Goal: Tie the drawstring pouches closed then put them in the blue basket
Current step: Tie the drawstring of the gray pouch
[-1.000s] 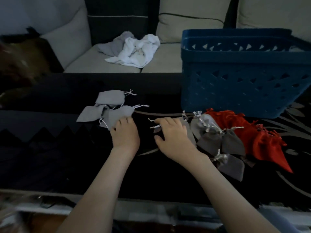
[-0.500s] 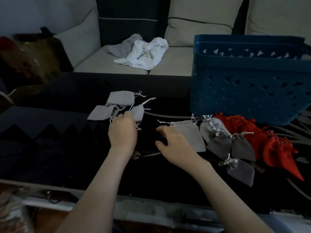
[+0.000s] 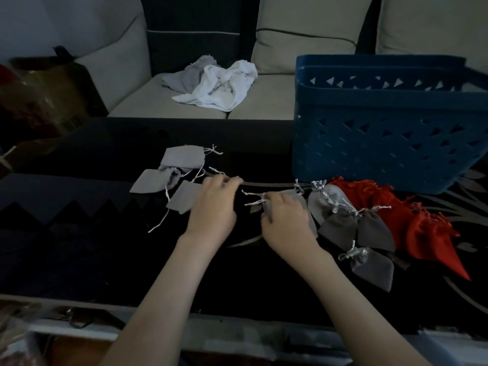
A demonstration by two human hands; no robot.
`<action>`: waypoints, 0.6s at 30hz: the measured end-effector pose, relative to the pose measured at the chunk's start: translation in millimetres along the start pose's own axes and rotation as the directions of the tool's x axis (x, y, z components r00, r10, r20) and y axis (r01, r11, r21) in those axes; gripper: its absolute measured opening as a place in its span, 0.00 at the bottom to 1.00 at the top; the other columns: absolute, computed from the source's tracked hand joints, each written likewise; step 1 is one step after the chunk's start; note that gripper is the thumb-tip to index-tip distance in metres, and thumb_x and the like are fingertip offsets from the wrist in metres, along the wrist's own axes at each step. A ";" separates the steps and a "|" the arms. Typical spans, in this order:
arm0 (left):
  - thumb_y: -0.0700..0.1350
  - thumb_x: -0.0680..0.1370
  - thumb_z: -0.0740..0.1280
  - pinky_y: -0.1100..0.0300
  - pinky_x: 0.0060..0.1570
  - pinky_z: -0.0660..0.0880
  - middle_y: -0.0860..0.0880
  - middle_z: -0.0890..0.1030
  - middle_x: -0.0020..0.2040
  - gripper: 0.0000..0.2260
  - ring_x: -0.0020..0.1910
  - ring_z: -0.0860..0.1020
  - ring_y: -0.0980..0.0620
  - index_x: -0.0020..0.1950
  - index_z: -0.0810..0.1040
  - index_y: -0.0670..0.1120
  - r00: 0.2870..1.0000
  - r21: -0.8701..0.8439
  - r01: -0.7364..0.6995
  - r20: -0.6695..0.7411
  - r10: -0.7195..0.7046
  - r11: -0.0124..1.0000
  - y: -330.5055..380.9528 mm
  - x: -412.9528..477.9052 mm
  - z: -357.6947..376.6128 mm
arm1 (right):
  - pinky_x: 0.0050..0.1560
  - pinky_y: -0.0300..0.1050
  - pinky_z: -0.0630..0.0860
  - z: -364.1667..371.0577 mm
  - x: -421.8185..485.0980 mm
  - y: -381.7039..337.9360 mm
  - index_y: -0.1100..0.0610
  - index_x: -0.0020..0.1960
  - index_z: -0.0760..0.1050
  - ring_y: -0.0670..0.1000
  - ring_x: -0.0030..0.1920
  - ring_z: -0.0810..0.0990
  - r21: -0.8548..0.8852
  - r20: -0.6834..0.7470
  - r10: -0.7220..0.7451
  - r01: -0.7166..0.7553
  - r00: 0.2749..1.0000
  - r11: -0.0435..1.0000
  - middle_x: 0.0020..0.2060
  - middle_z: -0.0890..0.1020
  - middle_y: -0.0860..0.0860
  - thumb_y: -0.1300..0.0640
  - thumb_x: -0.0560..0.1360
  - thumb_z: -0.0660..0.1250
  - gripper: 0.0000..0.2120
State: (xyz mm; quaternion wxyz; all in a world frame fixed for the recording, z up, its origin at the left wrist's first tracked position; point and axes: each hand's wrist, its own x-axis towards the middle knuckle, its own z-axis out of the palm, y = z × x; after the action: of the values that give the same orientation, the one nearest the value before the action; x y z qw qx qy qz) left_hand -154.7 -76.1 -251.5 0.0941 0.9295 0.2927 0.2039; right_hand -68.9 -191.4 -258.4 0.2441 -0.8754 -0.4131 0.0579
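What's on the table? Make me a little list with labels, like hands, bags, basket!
left hand: blurred, at the edge of a loose light grey cloth pouch
right hand: grips a second light grey cloth pouch near its strings
pile: dark grey cloth pouches and red cloth pouches, right of that hand
basket: blue plastic basket behind the pile, bottom hidden

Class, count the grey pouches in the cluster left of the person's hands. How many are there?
3. The back pouch lies farthest away, the left pouch just nearer, the near pouch partly behind the left hand. Overlaps could hide another.
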 end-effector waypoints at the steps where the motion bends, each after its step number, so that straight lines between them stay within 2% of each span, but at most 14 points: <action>1: 0.33 0.75 0.60 0.56 0.57 0.67 0.44 0.75 0.61 0.21 0.60 0.70 0.44 0.67 0.72 0.47 0.999 -0.063 -0.012 0.038 0.015 0.998 5.8 -0.6 2.5 | 0.63 0.51 0.63 -2.0 -0.1 3.6 0.58 0.69 0.64 0.58 0.67 0.65 -0.066 -0.016 0.053 -0.054 0.998 0.996 0.66 0.69 0.56 0.57 0.78 0.58 0.20; 3: 0.36 0.77 0.59 0.52 0.54 0.73 0.43 0.78 0.57 0.16 0.56 0.75 0.44 0.64 0.74 0.46 0.988 -0.184 0.055 0.153 -0.027 0.981 14.3 -1.6 7.5 | 0.63 0.52 0.64 -4.9 -0.7 10.9 0.60 0.70 0.62 0.59 0.67 0.64 -0.132 0.002 0.138 -0.137 0.990 0.982 0.67 0.67 0.57 0.59 0.78 0.57 0.21; 5: 0.40 0.79 0.60 0.54 0.52 0.73 0.43 0.79 0.56 0.12 0.55 0.76 0.44 0.62 0.75 0.46 0.963 -0.207 0.118 0.263 -0.061 0.971 18.8 -1.2 11.9 | 0.62 0.51 0.64 -4.9 0.6 18.6 0.60 0.70 0.61 0.59 0.67 0.64 -0.156 0.053 0.141 -0.131 0.989 0.979 0.67 0.66 0.57 0.60 0.78 0.57 0.20; 7: 0.43 0.80 0.61 0.55 0.53 0.71 0.43 0.79 0.56 0.12 0.56 0.76 0.44 0.63 0.74 0.46 0.946 -0.228 0.157 0.315 -0.080 0.961 21.8 0.8 14.7 | 0.61 0.50 0.65 -5.7 2.3 26.2 0.60 0.69 0.63 0.59 0.65 0.66 -0.101 0.100 0.081 -0.071 0.992 0.992 0.66 0.68 0.57 0.61 0.77 0.59 0.20; 9: 0.45 0.79 0.64 0.54 0.57 0.71 0.44 0.75 0.55 0.13 0.57 0.74 0.44 0.64 0.73 0.48 0.943 -0.250 0.168 0.324 -0.081 0.953 24.9 3.6 15.9 | 0.61 0.48 0.65 -9.6 1.6 30.7 0.60 0.69 0.64 0.58 0.64 0.67 0.036 0.134 0.023 -0.028 0.991 0.999 0.64 0.70 0.58 0.62 0.75 0.62 0.22; 11: 0.45 0.77 0.67 0.57 0.58 0.69 0.45 0.69 0.55 0.13 0.58 0.71 0.45 0.61 0.73 0.48 0.936 -0.207 0.158 0.343 -0.079 0.966 28.3 6.0 18.2 | 0.61 0.42 0.63 -16.0 -1.0 33.0 0.59 0.69 0.64 0.57 0.65 0.69 0.130 0.133 -0.007 -0.010 0.991 0.991 0.64 0.70 0.58 0.64 0.74 0.64 0.24; 14: 0.45 0.77 0.68 0.59 0.52 0.65 0.46 0.65 0.52 0.07 0.58 0.68 0.45 0.52 0.72 0.47 0.925 -0.135 0.151 0.369 -0.092 0.979 33.6 9.9 22.1 | 0.59 0.36 0.61 -22.8 -4.1 38.9 0.61 0.71 0.64 0.57 0.65 0.70 0.161 0.077 0.014 -0.026 0.997 0.987 0.65 0.71 0.60 0.66 0.75 0.62 0.25; 16: 0.45 0.76 0.68 0.58 0.52 0.66 0.47 0.66 0.50 0.05 0.57 0.67 0.44 0.47 0.72 0.48 0.929 -0.094 0.113 0.364 -0.072 0.989 40.9 12.9 22.6 | 0.61 0.36 0.59 -25.1 -5.3 45.6 0.61 0.73 0.62 0.58 0.67 0.68 0.146 0.065 0.052 -0.061 0.997 0.987 0.68 0.68 0.60 0.66 0.76 0.60 0.25; 18: 0.46 0.77 0.66 0.55 0.52 0.64 0.47 0.71 0.52 0.03 0.58 0.67 0.44 0.47 0.72 0.49 0.935 -0.013 0.028 0.355 -0.021 1.000 50.1 14.5 20.5 | 0.63 0.38 0.60 -23.9 -5.3 52.2 0.60 0.72 0.64 0.57 0.68 0.68 0.131 0.060 0.069 -0.077 0.996 0.988 0.68 0.68 0.59 0.65 0.77 0.59 0.23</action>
State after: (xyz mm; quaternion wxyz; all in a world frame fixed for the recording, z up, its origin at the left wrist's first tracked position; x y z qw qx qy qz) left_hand -109.6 -109.5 -250.5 0.1564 0.9463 0.2807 0.0345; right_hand -28.8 -232.6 -262.8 0.2880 -0.8698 -0.3826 0.1186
